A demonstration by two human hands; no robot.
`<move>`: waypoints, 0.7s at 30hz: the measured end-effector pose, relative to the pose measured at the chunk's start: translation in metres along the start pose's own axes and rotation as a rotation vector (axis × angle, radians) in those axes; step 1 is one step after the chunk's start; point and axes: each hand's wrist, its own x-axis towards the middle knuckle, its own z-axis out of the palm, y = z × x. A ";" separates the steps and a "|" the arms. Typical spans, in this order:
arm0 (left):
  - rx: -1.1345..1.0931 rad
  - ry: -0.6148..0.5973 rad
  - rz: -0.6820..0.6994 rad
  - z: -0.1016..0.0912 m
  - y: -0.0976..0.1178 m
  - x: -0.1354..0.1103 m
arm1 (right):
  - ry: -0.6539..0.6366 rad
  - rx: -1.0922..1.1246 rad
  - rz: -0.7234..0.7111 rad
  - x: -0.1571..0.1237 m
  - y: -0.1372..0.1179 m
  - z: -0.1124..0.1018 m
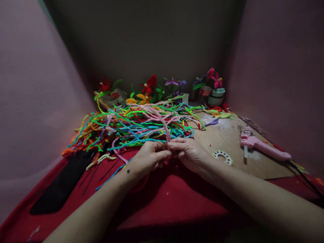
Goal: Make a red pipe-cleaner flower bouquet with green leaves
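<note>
My left hand (149, 157) and my right hand (188, 153) meet in the middle over a red cloth (162, 199). Both pinch the near end of a pink pipe cleaner (165, 130), which runs up from my fingertips into a big heap of coloured pipe cleaners (131, 126). The fingers of both hands are closed together on the pink stem. The heap lies just beyond my hands, spreading to the left.
A pink glue gun (263, 146) with a black cord lies on a wooden board (227, 135) at the right. A white ring-shaped piece (222, 156) sits near my right wrist. Finished pipe-cleaner flowers (149, 89) and a small jar (216, 96) stand at the back. A black flat object (63, 184) lies at the left.
</note>
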 end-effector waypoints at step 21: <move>0.310 0.251 0.563 -0.014 -0.007 -0.003 | -0.080 -0.230 0.004 -0.005 -0.004 -0.001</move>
